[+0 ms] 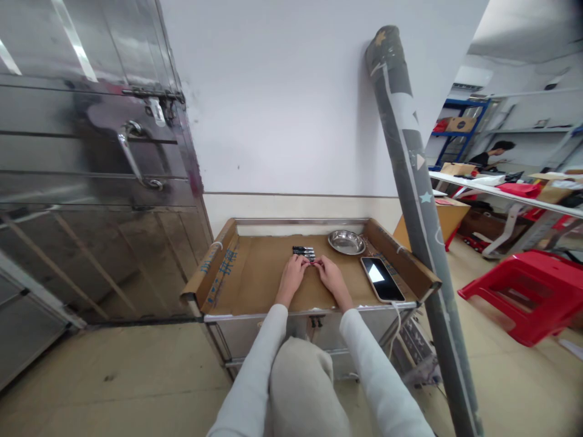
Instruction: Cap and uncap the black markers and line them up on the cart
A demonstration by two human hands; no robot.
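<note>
Several black marker-like pens [303, 249] lie side by side in a row on the cardboard-covered tabletop [264, 285]. Just below the row, my left hand [294, 274] has its fingers bent and pinched together at its tip. My right hand [331, 277] comes in from the other side, thumb and fingers also closed. Between the two sets of fingertips shows a thin dark piece, too small to make out, which both hands seem to grip. A shiny round metal dish [347, 241] sits up and right of my right hand.
A phone [382, 279] with a white cable lies at the table's right side. Cardboard flaps [401, 258] edge the table. A long grey wrapped roll [412, 164] leans on the wall. Right stands a red stool [523, 291]; left, a metal door [100, 152]. A person [494, 156] sits far back.
</note>
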